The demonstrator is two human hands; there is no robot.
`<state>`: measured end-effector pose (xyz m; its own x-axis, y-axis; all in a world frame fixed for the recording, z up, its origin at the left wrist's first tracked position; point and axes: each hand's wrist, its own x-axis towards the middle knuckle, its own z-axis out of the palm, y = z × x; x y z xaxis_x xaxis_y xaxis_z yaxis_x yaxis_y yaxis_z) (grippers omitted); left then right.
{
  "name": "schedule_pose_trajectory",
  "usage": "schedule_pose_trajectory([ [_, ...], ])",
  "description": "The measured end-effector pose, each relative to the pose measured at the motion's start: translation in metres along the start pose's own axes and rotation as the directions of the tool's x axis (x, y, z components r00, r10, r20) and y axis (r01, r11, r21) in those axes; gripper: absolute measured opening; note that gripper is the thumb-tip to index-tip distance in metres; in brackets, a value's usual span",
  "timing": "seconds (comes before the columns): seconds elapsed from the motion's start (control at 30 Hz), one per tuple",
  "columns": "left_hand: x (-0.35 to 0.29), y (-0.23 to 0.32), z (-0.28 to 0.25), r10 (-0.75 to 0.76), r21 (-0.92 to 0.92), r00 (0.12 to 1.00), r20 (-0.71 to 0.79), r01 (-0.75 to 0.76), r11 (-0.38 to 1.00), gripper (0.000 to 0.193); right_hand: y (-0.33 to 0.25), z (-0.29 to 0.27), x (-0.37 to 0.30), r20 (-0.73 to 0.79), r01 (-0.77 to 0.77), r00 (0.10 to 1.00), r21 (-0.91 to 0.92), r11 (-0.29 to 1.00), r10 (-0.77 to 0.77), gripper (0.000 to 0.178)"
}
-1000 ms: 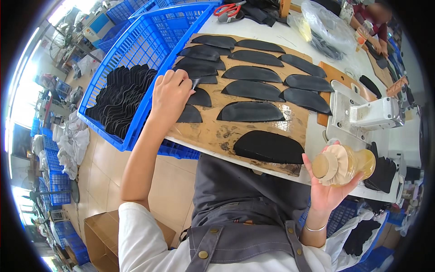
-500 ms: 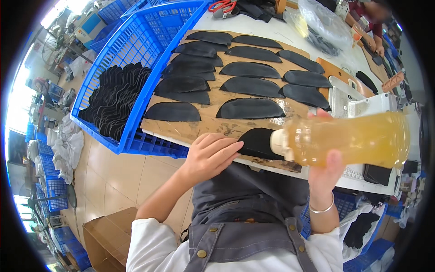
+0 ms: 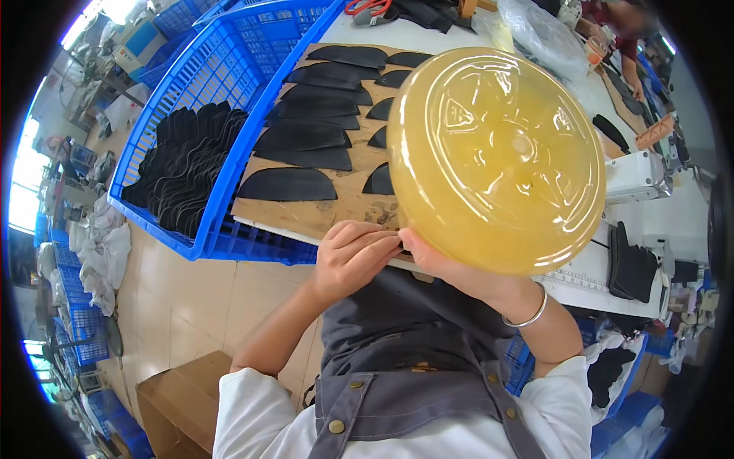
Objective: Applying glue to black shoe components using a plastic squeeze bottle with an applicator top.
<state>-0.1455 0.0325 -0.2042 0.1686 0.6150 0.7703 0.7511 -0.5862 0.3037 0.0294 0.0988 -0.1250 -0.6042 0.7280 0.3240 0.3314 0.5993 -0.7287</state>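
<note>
My right hand point(image 3: 451, 264) grips a clear plastic bottle point(image 3: 497, 161) of yellow liquid. The bottle is tipped so its round base faces up, hiding its neck and most of the fingers. At the board's near edge my left hand point(image 3: 355, 256) has its fingers pressed together and bent, at the left tip of a black half-moon piece. That piece is almost wholly hidden behind the bottle and my hands. More black half-moon pieces point(image 3: 287, 185) lie in overlapping rows on the brown board point(image 3: 306, 216).
Left of the board, a blue plastic crate point(image 3: 200, 218) holds a stack of black pieces point(image 3: 187, 168). Red-handled scissors point(image 3: 368, 8) and clear plastic bags point(image 3: 539, 34) lie at the back. A dark folded piece point(image 3: 633, 268) stands at right. Another person's hand point(image 3: 636, 88) shows far right.
The bottle has swung from lying sideways to base up, moving left over the board and covering several pieces. My right hand has come close to my left, which stays at the board's edge.
</note>
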Motion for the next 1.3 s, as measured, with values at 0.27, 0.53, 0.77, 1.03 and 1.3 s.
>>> schedule_pose_trajectory([
  [0.27, -0.001, -0.002, 0.000, 0.003, -0.024, 0.999, 0.040, -0.002, 1.000, 0.025, 0.009, -0.047, -0.047, -0.388, -0.160, 0.900, 0.130, 0.979, 0.198, 0.036],
  [0.53, 0.001, -0.003, 0.002, 0.045, -0.038, 0.998, 0.035, -0.044, 0.998, 0.025, 0.001, -0.054, -0.039, -0.477, 0.084, 0.879, 0.188, 0.979, 0.016, 0.057],
  [0.77, 0.002, 0.001, 0.003, 0.027, 0.008, 1.000, 0.004, -0.027, 1.000, 0.027, 0.005, -0.004, -0.018, -0.020, 0.055, 0.998, -0.033, 0.998, -0.056, 0.045],
  [1.03, 0.000, -0.001, 0.002, 0.050, 0.025, 0.998, 0.050, -0.051, 0.998, 0.027, 0.019, -0.057, -0.069, -0.257, -0.102, 0.965, -0.195, 0.975, 0.050, 0.051],
  [1.3, 0.014, 0.012, -0.003, -0.155, -0.140, 0.988, 0.003, 0.154, 0.978, 0.030, 0.050, -0.112, -0.112, -0.699, -0.168, 0.705, -0.003, 0.986, 0.119, 0.058],
])
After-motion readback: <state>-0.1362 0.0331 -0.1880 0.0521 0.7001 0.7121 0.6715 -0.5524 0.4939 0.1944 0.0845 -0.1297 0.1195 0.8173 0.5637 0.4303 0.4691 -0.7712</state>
